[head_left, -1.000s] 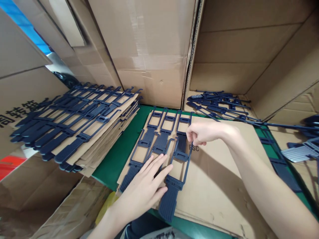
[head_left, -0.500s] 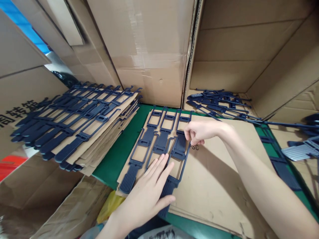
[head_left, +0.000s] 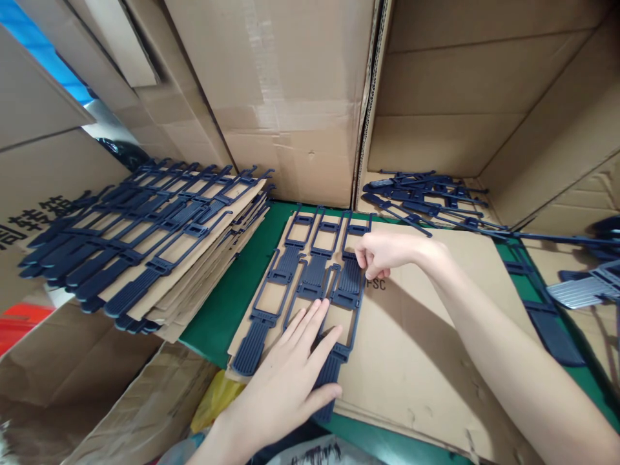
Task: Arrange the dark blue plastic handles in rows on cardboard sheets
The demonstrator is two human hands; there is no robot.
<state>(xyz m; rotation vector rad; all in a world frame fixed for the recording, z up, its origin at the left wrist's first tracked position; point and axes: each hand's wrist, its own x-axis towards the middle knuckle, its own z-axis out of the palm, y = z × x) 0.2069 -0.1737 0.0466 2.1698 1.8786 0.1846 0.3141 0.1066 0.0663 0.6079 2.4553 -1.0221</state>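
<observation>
Several dark blue plastic parts (head_left: 255, 341), each with a ribbed paddle and an open frame, lie in two rows on a flat cardboard sheet (head_left: 416, 336). Over the middle and right parts of the near row rests my left hand (head_left: 290, 371), its fingers spread and palm down, gripping nothing. My right hand (head_left: 380, 254) has its fingers curled at the right edge of the right-hand parts, by the printed letters. Its fingertips pinch near the upper end of the near right part (head_left: 345, 297); the exact contact is partly hidden.
Layered cardboard sheets with blue parts (head_left: 150, 265) stand at the left on the green tabletop (head_left: 227, 303). More parts lie in an open box (head_left: 426, 197) at the back right and along the right side. A tall carton (head_left: 295, 84) stands behind.
The near right part has shifted slightly left, closer to the middle one. My right hand has moved slightly left, uncovering more printed letters. My left hand stays almost in place.
</observation>
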